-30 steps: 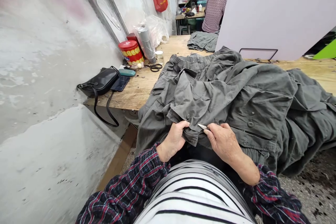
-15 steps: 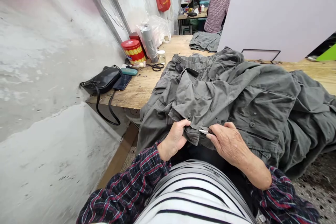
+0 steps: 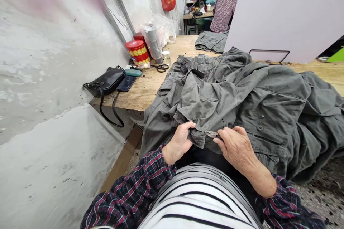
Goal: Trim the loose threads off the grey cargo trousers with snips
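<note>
Right hand (image 3: pixel 238 148), with its small metal tool (image 3: pixel 212 134), has moved slightly rightward and nearer the body over the past second; left hand (image 3: pixel 178 142) keeps the same place on the cloth.

Grey garment (image 3: pixel 209 96), one: gathered waistband, flapped pockets; draped over the table (image 3: pixel 137 101), near edge hanging before the wearer's striped shirt (image 3: pixel 199 200).

Left hand: grip closed, thumb uppermost, on a corner of the garment, just beside a dark button (image 3: pixel 195 118).

Right hand: grip closed on the tool between thumb and fingers, pointed end directed left, at the garment's near edge; whether it touches the cloth cannot be told.

Second button (image 3: pixel 259 128): on a pocket, beyond the right hand.

Table, left side: black bag (image 3: pixel 109 80), strap hanging over the edge; teal case (image 3: pixel 133 72); red tin (image 3: pixel 137 53); black-handled scissors (image 3: pixel 160 68); lidded jar (image 3: pixel 166 57).

Table, far side: folded grey cloth (image 3: pixel 211 41), beside a pale panel (image 3: pixel 282 14).

Background: co-worker (image 3: pixel 224 9) in patterned top.
</note>
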A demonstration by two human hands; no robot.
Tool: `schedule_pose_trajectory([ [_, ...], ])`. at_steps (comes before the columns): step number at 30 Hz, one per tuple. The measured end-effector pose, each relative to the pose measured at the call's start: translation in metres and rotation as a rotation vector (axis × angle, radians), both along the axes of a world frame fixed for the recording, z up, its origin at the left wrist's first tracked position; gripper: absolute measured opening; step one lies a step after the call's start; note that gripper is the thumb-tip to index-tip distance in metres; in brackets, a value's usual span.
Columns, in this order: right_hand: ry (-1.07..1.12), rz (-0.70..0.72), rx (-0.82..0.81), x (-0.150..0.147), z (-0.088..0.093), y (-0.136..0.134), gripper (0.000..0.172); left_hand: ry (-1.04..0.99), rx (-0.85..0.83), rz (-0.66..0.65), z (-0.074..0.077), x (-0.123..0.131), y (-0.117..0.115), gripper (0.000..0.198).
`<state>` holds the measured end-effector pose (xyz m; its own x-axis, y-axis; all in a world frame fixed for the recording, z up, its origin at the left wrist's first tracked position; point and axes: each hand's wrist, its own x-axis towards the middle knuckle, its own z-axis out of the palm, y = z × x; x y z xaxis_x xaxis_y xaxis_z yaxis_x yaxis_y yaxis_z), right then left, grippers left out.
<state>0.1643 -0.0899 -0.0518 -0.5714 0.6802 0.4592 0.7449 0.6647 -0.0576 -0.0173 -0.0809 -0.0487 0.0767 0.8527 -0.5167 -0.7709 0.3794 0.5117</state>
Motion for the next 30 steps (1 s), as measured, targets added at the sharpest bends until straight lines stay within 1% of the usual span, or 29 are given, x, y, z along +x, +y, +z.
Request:
schedule_pose_trajectory([
  [3, 0.003, 0.012, 0.014, -0.003, 0.002, 0.000, 0.020, -0.004, -0.016, 0.001, 0.003, 0.001, -0.001, 0.008],
  [7, 0.016, 0.032, 0.016, -0.005, 0.002, 0.000, 0.019, -0.007, -0.007, 0.012, 0.005, 0.002, -0.001, 0.011],
  [11, 0.044, 0.046, 0.026, -0.004, 0.000, 0.000, 0.016, -0.008, -0.015, 0.004, 0.003, 0.004, 0.000, 0.007],
  [14, 0.094, 0.073, 0.034, -0.004, 0.001, 0.000, 0.017, 0.012, -0.002, 0.001, 0.003, 0.005, -0.001, 0.007],
  [16, 0.156, 0.077, 0.046, -0.006, 0.004, 0.001, 0.020, 0.058, 0.103, -0.009, 0.007, 0.005, -0.008, 0.011],
  [17, 0.192, 0.075, 0.071, -0.009, 0.005, 0.002, 0.021, 0.105, 0.197, -0.011, 0.009, 0.005, -0.012, 0.015],
  [19, 0.252, 0.067, 0.149, -0.016, 0.007, 0.007, 0.024, 0.244, 0.442, -0.014, 0.014, 0.005, -0.021, 0.025],
  [20, 0.270, 0.064, 0.188, -0.021, 0.006, 0.011, 0.028, 0.336, 0.551, -0.046, 0.015, 0.005, -0.025, 0.030],
  [21, 0.283, 0.067, 0.220, -0.027, 0.005, 0.017, 0.033, 0.409, 0.632, -0.089, 0.016, 0.005, -0.027, 0.032],
  [22, 0.289, 0.076, 0.242, -0.032, 0.004, 0.024, 0.035, 0.477, 0.687, -0.118, 0.015, 0.004, -0.028, 0.029],
  [23, 0.288, 0.083, 0.253, -0.037, 0.004, 0.030, 0.033, 0.536, 0.706, -0.134, 0.014, 0.002, -0.028, 0.026],
  [25, 0.268, 0.083, 0.265, -0.042, 0.004, 0.041, 0.020, 0.613, 0.673, -0.104, 0.009, -0.005, -0.030, 0.024],
  [27, 0.250, 0.057, 0.238, -0.039, 0.005, 0.045, 0.010, 0.631, 0.580, -0.032, -0.001, -0.013, -0.033, 0.026],
  [29, 0.272, 0.008, 0.143, -0.033, 0.006, 0.041, 0.008, 0.590, 0.482, 0.033, -0.013, -0.021, -0.036, 0.027],
  [30, 0.294, -0.012, 0.080, -0.032, 0.007, 0.038, 0.008, 0.561, 0.435, 0.044, -0.018, -0.025, -0.037, 0.028],
])
